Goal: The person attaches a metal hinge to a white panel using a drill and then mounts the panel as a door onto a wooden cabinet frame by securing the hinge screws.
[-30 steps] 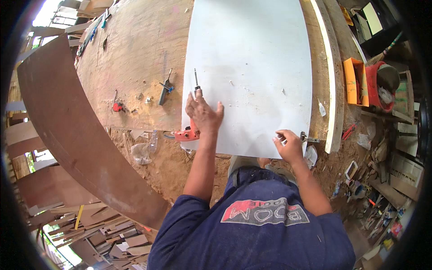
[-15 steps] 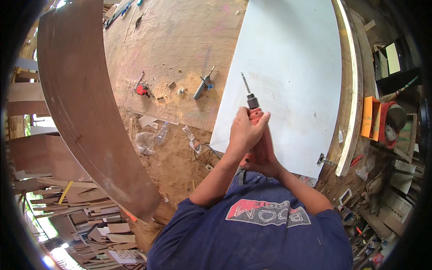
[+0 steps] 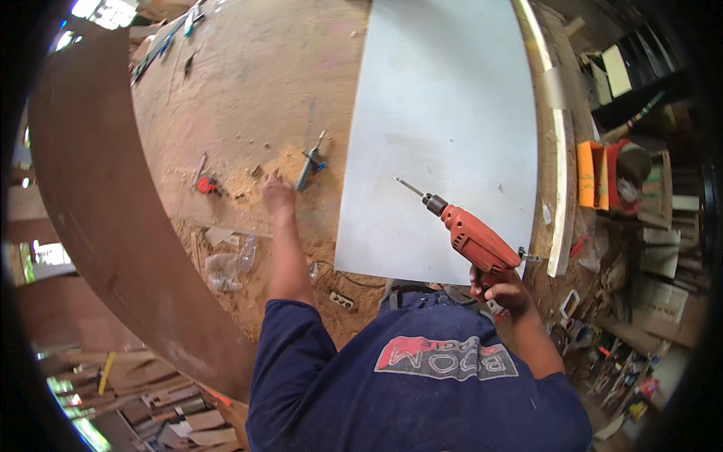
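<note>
My right hand [image 3: 503, 292] is wrapped round the grip of a red power drill [image 3: 480, 239]. Its black chuck carries a long thin bit that points up and to the left over a white panel [image 3: 444, 113]. Out to the left, my left hand [image 3: 279, 194] reaches down onto the wooden worktop [image 3: 241, 90], fingers bent together among small loose bits. What is under those fingertips, if anything, is hidden. Just right of them lies a grey-handled tool [image 3: 306, 172] with a metal tip and a blue part. A red tape measure [image 3: 206, 184] rests farther left, beside a slim rod-like tool [image 3: 199, 167].
A long brown board [image 3: 98, 166] stands along the left. Clear plastic bags [image 3: 223, 271] and a socket strip [image 3: 341, 300] lie on the dusty ground near me. Right of the panel are a pale wooden strip [image 3: 561, 181], a metal hinge [image 3: 527, 256] and an orange box [image 3: 593, 175].
My left hand has left the front of the drill and reached left to the worktop. The drill, now in my right hand alone, has swung rightward and tilted. The view has shifted slightly.
</note>
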A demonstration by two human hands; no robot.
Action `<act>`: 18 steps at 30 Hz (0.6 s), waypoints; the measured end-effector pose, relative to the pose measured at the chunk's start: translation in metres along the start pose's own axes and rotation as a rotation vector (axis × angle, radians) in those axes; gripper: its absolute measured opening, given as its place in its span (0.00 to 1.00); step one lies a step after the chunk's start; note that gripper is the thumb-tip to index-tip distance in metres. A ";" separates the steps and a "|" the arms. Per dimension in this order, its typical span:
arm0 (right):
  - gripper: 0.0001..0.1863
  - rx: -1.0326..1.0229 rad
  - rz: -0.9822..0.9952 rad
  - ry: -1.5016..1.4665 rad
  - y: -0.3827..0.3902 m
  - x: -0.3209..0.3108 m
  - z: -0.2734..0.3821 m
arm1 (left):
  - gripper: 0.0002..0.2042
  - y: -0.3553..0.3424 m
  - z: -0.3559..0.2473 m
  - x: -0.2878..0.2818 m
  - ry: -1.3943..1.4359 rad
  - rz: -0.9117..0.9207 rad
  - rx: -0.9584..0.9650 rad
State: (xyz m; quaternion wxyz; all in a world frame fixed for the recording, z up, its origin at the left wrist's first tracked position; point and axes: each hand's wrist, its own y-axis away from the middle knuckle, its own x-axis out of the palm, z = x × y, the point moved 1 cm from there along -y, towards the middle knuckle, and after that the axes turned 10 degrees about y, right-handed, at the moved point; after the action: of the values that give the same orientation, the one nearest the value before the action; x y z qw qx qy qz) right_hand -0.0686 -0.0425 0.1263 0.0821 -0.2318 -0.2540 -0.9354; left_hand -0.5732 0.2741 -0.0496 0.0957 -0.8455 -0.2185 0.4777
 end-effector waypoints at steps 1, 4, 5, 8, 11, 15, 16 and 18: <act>0.44 0.000 -0.014 -0.036 0.012 -0.002 0.002 | 0.07 0.002 -0.006 0.003 -0.049 0.041 -0.018; 0.42 -0.011 -0.078 -0.045 0.041 -0.006 0.005 | 0.05 0.008 -0.007 0.000 -0.086 0.058 -0.027; 0.42 -0.007 -0.101 -0.018 0.050 -0.008 0.006 | 0.05 0.008 -0.005 0.002 -0.068 0.072 -0.010; 0.42 -0.054 -0.179 0.004 0.070 -0.007 0.006 | 0.05 0.007 0.010 0.003 -0.164 0.073 0.057; 0.43 -0.095 -0.253 -0.005 0.092 -0.010 0.003 | 0.05 0.004 0.018 0.012 -0.249 0.043 0.180; 0.44 -0.090 -0.275 0.009 0.117 -0.024 -0.003 | 0.05 -0.003 0.033 0.011 -0.251 0.159 0.150; 0.44 -0.096 -0.290 -0.001 0.123 -0.026 -0.005 | 0.06 -0.003 0.035 0.010 -0.218 0.215 0.121; 0.43 -0.138 -0.311 -0.037 0.135 -0.030 -0.005 | 0.06 0.000 0.040 0.014 -0.235 0.232 0.152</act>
State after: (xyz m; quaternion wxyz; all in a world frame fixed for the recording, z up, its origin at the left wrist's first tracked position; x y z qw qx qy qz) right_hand -0.0078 -0.1595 0.1672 -0.0844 -0.2120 -0.2235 -0.9476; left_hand -0.6009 0.2785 -0.0809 0.0777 -0.7938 -0.0924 0.5960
